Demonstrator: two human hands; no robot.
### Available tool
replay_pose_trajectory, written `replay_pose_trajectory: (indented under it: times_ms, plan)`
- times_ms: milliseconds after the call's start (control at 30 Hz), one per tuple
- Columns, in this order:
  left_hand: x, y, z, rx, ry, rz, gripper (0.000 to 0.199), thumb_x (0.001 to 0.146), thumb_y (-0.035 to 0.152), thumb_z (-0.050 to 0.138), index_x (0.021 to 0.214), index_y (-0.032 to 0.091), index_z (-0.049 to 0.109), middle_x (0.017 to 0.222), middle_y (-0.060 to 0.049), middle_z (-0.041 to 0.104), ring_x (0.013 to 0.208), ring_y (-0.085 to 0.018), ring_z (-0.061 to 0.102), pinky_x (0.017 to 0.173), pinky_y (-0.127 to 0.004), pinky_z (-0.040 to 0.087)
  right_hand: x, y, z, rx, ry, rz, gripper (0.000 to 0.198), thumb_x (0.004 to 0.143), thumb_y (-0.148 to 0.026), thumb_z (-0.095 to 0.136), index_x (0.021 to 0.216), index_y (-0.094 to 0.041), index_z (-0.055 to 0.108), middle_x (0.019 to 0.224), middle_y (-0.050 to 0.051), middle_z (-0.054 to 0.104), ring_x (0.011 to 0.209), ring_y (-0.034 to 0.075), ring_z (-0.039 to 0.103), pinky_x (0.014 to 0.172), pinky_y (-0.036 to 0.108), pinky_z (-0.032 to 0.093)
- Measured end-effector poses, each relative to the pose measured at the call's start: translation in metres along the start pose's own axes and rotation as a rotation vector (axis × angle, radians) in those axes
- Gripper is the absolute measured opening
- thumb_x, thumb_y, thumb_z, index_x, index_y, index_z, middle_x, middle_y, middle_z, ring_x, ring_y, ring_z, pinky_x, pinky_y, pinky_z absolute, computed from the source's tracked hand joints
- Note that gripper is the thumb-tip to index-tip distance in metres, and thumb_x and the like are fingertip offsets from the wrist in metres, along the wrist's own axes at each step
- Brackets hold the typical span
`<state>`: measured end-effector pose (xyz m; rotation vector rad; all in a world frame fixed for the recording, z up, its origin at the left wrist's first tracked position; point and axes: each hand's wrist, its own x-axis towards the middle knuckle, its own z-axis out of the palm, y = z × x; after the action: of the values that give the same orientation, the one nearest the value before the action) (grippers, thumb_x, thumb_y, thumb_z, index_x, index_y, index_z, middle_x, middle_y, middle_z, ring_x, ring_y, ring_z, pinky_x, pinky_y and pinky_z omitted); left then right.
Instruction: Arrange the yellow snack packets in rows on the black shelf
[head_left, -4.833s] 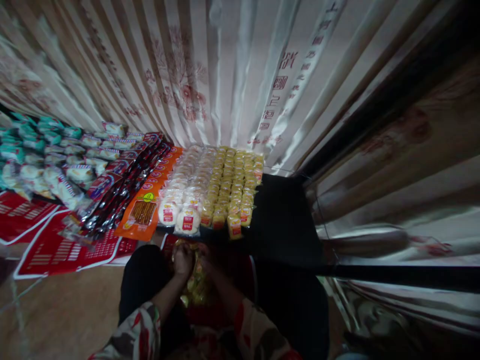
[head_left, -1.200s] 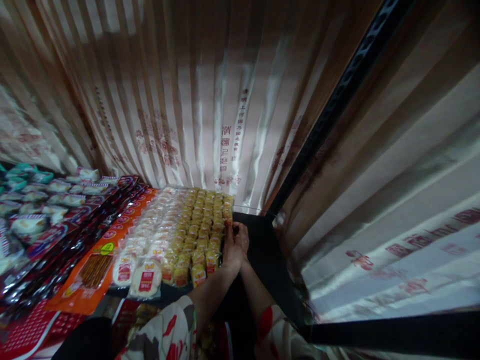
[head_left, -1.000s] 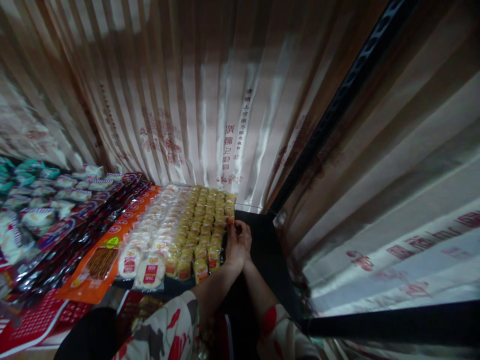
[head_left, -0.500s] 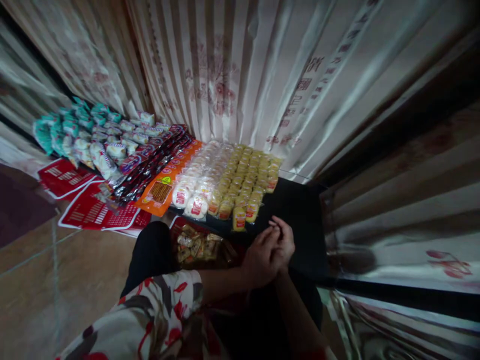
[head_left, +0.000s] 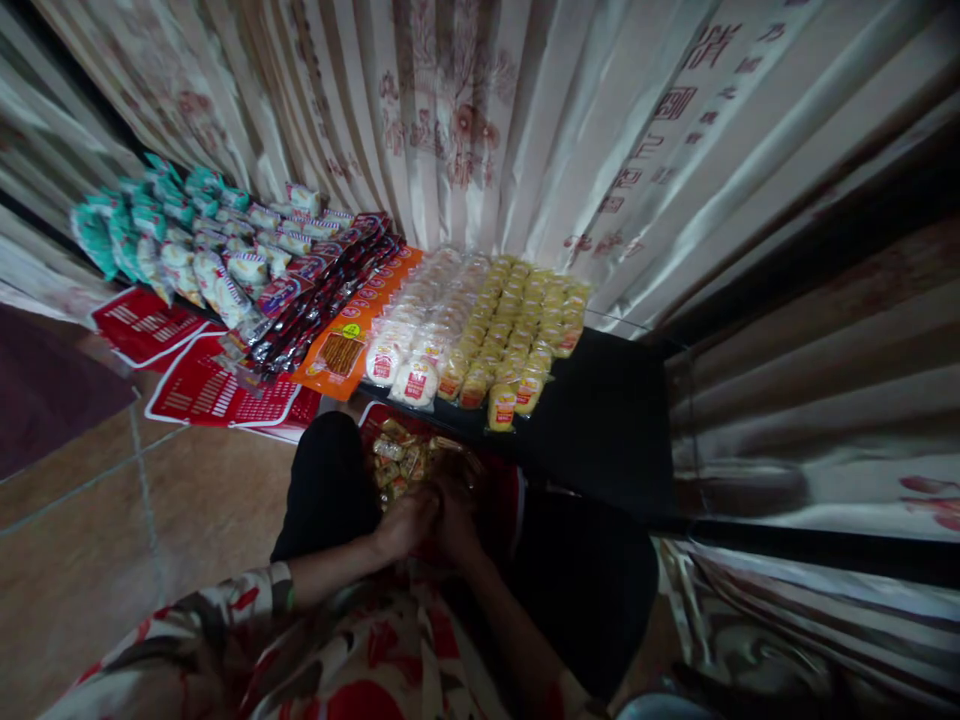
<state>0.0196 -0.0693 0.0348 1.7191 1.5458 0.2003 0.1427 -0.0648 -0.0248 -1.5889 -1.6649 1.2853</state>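
Observation:
My left hand (head_left: 407, 523) and my right hand (head_left: 454, 512) are close together, low between my knees. Both are over the near part of a red basket (head_left: 517, 510) that holds small gold-wrapped snack packets (head_left: 405, 452). My left hand's back faces up at the edge of the packets. My right hand reaches beside it, its fingers lost in shadow among the packets. Neither hand's grip can be made out in the dim, blurred light. Beyond the basket, yellow wrapped cakes (head_left: 510, 330) and white round wrapped cakes (head_left: 414, 380) are lined up in rows on a black surface (head_left: 611, 420).
Left of the cakes are an orange snack bag (head_left: 337, 350), dark red packets (head_left: 300, 300), white packets (head_left: 221, 285) and green packets (head_left: 112, 225). Red baskets or bags (head_left: 232, 385) are below them. A patterned curtain (head_left: 525, 130) hangs behind, another (head_left: 810, 430) at right.
My hands, clasped above the black surface before, have moved left and toward me, down to the gold packets. The view has tilted, so the rows of snacks appear higher and farther right.

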Motion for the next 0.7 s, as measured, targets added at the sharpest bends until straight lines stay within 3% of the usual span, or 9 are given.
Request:
replay_pose_trajectory:
  times_ms: [200,467,700]
  plan:
    - [0.022,-0.031,-0.023,0.326,0.073,-0.225,0.034,0.088,0.016,0.041,0.116,0.010,0.057,0.121,-0.016,0.058,0.115,-0.026,0.053,0.096,-0.035,0.043,0.030,-0.002,0.019,-0.148,-0.061,0.081,0.041,0.080,-0.010,0.046,0.118,-0.012,0.061,0.123,0.016,0.062,0.116,0.024,0.058,0.103,0.037,0.039]
    - [0.042,-0.046,-0.010,0.585,-0.044,-0.307,0.037,0.084,0.004,0.041,0.116,0.007,0.058,0.117,-0.023,0.060,0.114,-0.031,0.054,0.086,-0.039,0.046,0.027,0.016,0.046,-0.092,-0.129,0.126,0.030,0.078,-0.008,0.045,0.097,-0.017,0.067,0.100,0.009,0.071,0.093,0.018,0.065,0.087,0.027,0.047]
    - [0.039,-0.036,-0.015,0.682,-0.044,-0.287,0.035,0.087,0.005,0.037,0.116,0.007,0.057,0.113,-0.022,0.060,0.108,-0.029,0.058,0.082,-0.035,0.049,0.028,0.027,0.042,-0.019,-0.046,0.164,0.030,0.077,-0.009,0.044,0.096,-0.017,0.066,0.102,0.009,0.070,0.096,0.019,0.063,0.091,0.031,0.046]
